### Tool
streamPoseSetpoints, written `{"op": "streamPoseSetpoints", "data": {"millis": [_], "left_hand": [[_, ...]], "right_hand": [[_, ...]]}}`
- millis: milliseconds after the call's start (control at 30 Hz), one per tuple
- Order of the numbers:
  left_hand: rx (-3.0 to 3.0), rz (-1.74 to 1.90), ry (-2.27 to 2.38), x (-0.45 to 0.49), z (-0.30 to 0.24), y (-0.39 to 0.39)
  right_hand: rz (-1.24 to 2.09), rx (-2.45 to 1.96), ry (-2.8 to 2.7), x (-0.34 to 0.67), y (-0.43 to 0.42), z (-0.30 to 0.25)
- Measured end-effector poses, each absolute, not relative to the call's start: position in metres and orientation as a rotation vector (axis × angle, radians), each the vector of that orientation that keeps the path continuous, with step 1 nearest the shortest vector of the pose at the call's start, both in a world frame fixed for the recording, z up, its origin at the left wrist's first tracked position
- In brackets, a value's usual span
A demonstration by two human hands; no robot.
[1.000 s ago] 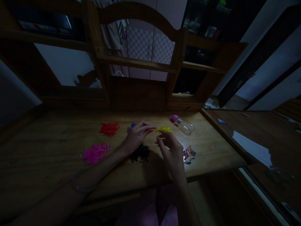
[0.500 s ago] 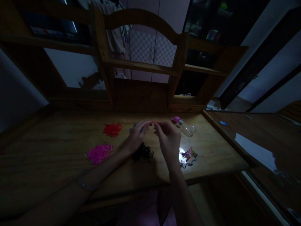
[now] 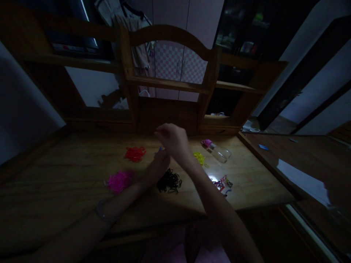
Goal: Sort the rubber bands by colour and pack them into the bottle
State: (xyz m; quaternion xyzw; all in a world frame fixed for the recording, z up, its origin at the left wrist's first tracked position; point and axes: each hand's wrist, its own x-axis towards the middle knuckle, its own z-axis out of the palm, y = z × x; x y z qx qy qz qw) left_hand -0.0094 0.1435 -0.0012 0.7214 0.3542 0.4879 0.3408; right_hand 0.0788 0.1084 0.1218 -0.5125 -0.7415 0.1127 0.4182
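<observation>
Wooden desk (image 3: 76, 171), black loops (image 3: 168, 181) between forearms (image 3: 128, 197), near the hands (image 3: 173, 140)

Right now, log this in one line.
left hand: near black pile; right hand: close to left; grips: unclear; bottle: lying down

The right hand (image 3: 173, 140) is raised just beyond the left hand (image 3: 158, 167), fingers curled, any grip too dim to tell. Red rubber bands (image 3: 135, 153) and pink rubber bands (image 3: 119, 181) lie left of the hands, black rubber bands (image 3: 169, 180) between the forearms. Yellow rubber bands (image 3: 199, 158) and a pink-capped clear bottle (image 3: 218, 152) lie to the hands' right.
</observation>
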Motion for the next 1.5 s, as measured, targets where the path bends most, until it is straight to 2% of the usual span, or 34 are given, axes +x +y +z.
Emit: {"op": "streamPoseSetpoints", "data": {"millis": [133, 267, 433, 600, 733, 867, 1133, 1367, 1500], "left_hand": [[1.989, 1.196, 0.933, -0.011, 0.002, 0.14], [2.059, 1.183, 0.937, -0.008, 0.004, 0.139], [2.083, 1.149, 0.925, -0.007, 0.002, 0.138], [2.071, 1.17, 0.95, -0.008, 0.004, 0.138], [1.892, 1.401, 1.082, -0.014, 0.01, 0.141], [1.583, 1.741, 1.199, -0.02, 0.007, 0.152], [1.435, 1.741, 1.159, -0.021, -0.007, 0.165], [1.444, 1.686, 1.178, -0.02, -0.01, 0.166], [1.469, 1.627, 1.161, -0.017, -0.008, 0.161]], "right_hand": [[0.098, -1.337, -1.646, 0.16, 0.06, 0.129], [0.086, -1.532, -1.662, 0.218, 0.004, 0.1], [0.343, -1.669, -1.819, 0.216, -0.016, 0.039], [0.261, -1.792, -1.971, 0.191, -0.001, 0.016], [0.243, -1.85, -2.038, 0.189, 0.014, 0.02], [0.355, -1.639, -1.973, 0.175, 0.049, 0.029], [0.478, -1.397, -1.776, 0.13, 0.13, 0.038], [0.395, -1.365, -1.636, 0.174, 0.074, 0.065], [0.294, -1.449, -1.776, 0.199, 0.018, 0.064]]}}
